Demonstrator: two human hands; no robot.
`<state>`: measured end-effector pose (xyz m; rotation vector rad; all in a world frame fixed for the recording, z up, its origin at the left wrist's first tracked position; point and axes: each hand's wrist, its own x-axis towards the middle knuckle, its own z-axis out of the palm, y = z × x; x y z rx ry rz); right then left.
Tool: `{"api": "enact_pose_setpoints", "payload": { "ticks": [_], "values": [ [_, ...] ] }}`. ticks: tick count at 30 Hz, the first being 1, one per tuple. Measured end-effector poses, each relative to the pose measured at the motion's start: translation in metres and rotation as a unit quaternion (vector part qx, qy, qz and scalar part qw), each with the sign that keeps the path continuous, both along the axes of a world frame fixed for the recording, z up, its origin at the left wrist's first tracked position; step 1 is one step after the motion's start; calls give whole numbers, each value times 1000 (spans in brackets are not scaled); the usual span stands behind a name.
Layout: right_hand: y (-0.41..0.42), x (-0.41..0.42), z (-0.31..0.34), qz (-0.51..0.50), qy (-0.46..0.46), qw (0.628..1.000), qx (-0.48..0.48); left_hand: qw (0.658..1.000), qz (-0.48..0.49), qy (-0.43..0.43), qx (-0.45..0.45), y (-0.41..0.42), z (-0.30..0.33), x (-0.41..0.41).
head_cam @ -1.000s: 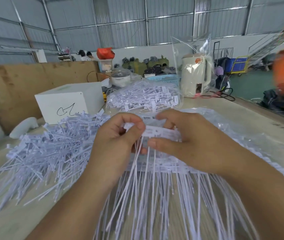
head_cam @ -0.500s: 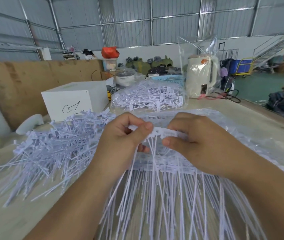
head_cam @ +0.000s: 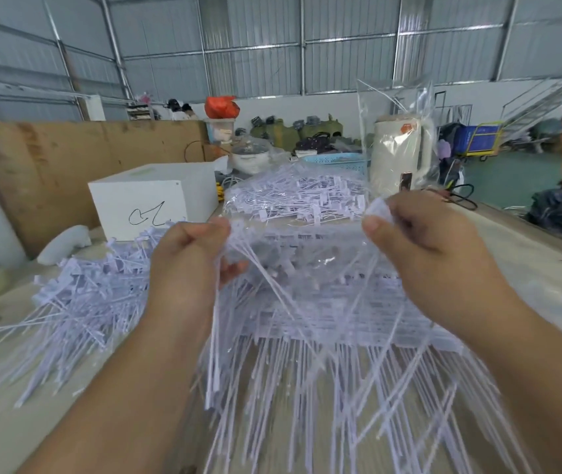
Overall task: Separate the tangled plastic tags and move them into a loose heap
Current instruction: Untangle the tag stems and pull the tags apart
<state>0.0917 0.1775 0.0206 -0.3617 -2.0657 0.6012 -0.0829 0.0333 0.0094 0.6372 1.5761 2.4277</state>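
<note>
Between the left hand [head_cam: 189, 258] and right hand [head_cam: 423, 248], now pulled well apart, a bunch of plastic tags [head_cam: 293, 285] splits; each hand pinches its share above the table [head_cam: 529, 254]. Left of them waits the loose heap [head_cam: 77, 295].

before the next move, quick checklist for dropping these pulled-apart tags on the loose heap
1. Left hand grips its share of the tags: ok, fingers curled round the heads.
2. Right hand grips the other share: ok, thumb and fingers pinch them.
3. The two shares are fully apart: cannot tell, long tails cross between the hands and the picture is blurred.
4. Loose heap is there to receive them: ok, it lies left of the left hand.
5. Path to the heap: ok, nothing stands between the left hand and the heap.
6. Unsorted stack stays put under the hands: cannot tell.
</note>
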Motion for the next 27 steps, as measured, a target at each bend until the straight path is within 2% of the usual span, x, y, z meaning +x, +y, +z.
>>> {"api": "enact_pose_setpoints", "payload": {
  "ticks": [2,4,9,13,17,21,27],
  "values": [
    [-4,-1,-1,9,-68,993,100,994,-2,85,-67,4,-3,11],
    [-12,-1,0,15,-112,981,158,984,-31,142,-99,9,-5,29],
    [-21,1,4,86,-138,967,196,974,-114,178,-76,10,-5,52],
    [-17,1,6,120,-136,968,174,978,-131,149,-61,13,-6,58],
    [-16,1,2,109,-144,971,155,984,-142,97,-39,14,-6,65],
    [-19,1,3,111,-143,977,116,984,-155,82,-19,16,-6,71],
    [-22,-2,-1,89,-150,982,77,982,-187,-17,28,19,-8,73]
  ]
}}
